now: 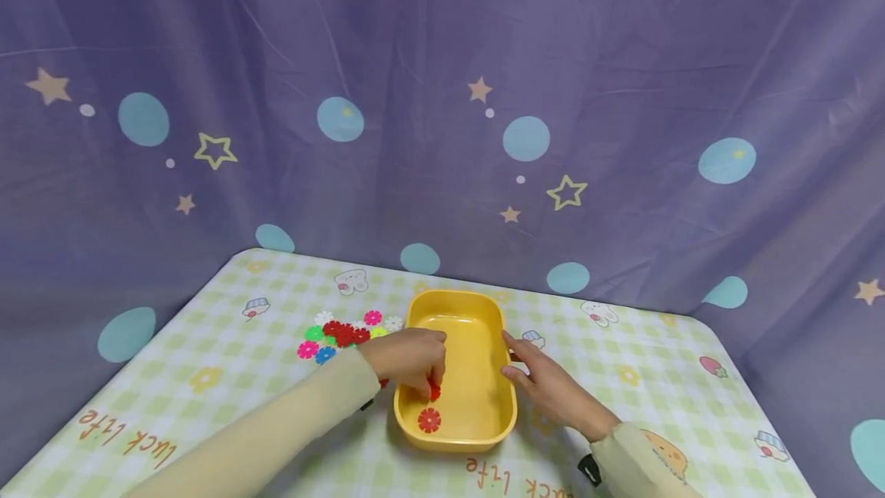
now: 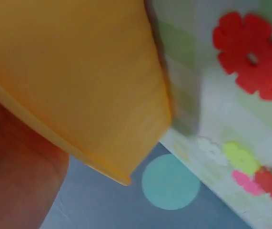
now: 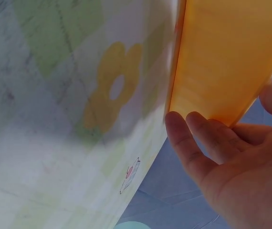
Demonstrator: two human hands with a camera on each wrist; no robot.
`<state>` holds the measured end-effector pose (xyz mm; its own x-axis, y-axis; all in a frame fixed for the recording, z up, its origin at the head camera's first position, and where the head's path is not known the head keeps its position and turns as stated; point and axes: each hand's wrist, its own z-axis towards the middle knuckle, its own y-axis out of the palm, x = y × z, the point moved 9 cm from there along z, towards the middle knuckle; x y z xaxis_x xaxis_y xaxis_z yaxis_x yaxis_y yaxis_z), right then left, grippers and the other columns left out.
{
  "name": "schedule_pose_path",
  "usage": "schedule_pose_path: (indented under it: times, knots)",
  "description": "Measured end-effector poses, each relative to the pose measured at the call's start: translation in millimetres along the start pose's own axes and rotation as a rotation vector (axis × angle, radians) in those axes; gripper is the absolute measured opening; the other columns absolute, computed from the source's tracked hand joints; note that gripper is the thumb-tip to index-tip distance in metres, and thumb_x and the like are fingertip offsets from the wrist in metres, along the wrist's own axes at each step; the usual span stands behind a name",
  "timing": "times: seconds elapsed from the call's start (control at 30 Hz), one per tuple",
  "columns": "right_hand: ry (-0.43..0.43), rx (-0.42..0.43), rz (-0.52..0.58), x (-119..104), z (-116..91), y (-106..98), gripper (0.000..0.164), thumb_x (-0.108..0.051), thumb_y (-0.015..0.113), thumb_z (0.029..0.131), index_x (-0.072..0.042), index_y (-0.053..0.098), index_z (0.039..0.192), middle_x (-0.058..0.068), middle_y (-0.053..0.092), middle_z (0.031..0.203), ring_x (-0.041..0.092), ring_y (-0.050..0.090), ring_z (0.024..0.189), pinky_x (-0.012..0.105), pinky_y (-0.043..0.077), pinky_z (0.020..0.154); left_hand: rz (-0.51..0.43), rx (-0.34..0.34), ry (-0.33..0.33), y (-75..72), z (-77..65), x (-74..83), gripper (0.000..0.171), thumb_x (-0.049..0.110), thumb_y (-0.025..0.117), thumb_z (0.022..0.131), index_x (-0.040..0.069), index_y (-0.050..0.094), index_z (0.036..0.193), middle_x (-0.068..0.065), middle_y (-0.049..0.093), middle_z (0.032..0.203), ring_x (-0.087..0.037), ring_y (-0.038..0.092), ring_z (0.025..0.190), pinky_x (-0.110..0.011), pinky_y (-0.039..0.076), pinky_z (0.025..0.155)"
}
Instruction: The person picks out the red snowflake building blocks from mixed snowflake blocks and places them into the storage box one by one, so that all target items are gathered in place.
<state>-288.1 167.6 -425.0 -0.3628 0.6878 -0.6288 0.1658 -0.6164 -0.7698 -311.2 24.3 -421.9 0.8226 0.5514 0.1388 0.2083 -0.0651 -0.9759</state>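
Observation:
A yellow plastic tray (image 1: 477,386) stands lengthwise on the table. My left hand (image 1: 413,358) reaches over its left rim and pinches a red flower-shaped plastic piece (image 1: 435,391) low inside. Nearer me, another red flower piece (image 1: 429,420) lies flat on the tray floor. My right hand (image 1: 549,384) is at the tray's right side, fingers extended against the outer wall and thumb by the rim. The right wrist view shows those fingertips (image 3: 176,121) at the yellow wall. In the left wrist view the tray's side hides the left fingertips.
Left of the tray lies a loose cluster of flower pieces (image 1: 344,334) in red, pink, green, blue, white and yellow. Close to the tray's outer left wall are red pieces (image 2: 243,40). A checked cloth (image 1: 235,375) covers the table; a purple curtain (image 1: 429,198) hangs behind.

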Motion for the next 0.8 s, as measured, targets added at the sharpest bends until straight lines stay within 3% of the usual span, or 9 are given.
schedule_pose_path:
  times: [0.17,0.33,0.5,0.67,0.8]
  knots:
    - [0.029,0.013,-0.014,0,-1,-2,0.058,-0.023,0.055,0.096,-0.004,0.033,0.146,0.014,0.046,0.136,0.028,0.05,0.118,0.046,0.041,0.095,0.11,-0.009,0.069,-2.7,5.2,13.6,0.012,0.028,0.084,0.071,0.029,0.072,0.071,0.018,0.051,0.066,-0.006,0.043,0.074,-0.019,0.038,0.067]
    - [0.01,0.015,-0.004,-2,0,-2,0.058,-0.025,0.054,0.097,-0.003,0.032,0.146,0.014,0.046,0.136,0.028,0.051,0.117,0.046,0.042,0.094,0.168,-0.012,0.107,-1.4,2.9,18.2,0.016,0.019,0.082,0.074,0.031,0.072,0.079,0.02,0.055,0.076,-0.007,0.045,0.082,-0.021,0.04,0.076]
    - [-0.001,0.016,0.007,-2,-1,-1,0.059,-0.027,0.053,0.097,-0.003,0.032,0.146,0.015,0.048,0.134,0.029,0.051,0.116,0.046,0.043,0.093,0.12,-0.004,0.069,-2.3,-3.8,13.9,0.022,0.017,0.081,0.076,0.03,0.074,0.092,0.018,0.061,0.086,-0.009,0.048,0.087,-0.021,0.042,0.08]
    - [0.003,0.024,0.009,-1,-1,-1,0.058,-0.025,0.054,0.097,-0.003,0.032,0.146,0.015,0.048,0.133,0.028,0.051,0.116,0.047,0.042,0.093,0.063,0.026,-0.039,-10.5,-11.8,-0.1,0.032,0.01,0.076,0.079,0.028,0.073,0.105,0.012,0.063,0.091,-0.012,0.051,0.085,-0.024,0.045,0.08]
    - [0.001,0.02,0.012,0,0,1,0.058,-0.024,0.054,0.097,-0.002,0.031,0.146,0.016,0.048,0.134,0.029,0.051,0.116,0.047,0.042,0.093,0.029,0.003,-0.03,-8.2,-16.6,-1.7,0.035,0.005,0.073,0.081,0.027,0.072,0.108,0.011,0.058,0.085,-0.009,0.048,0.075,-0.021,0.044,0.075]
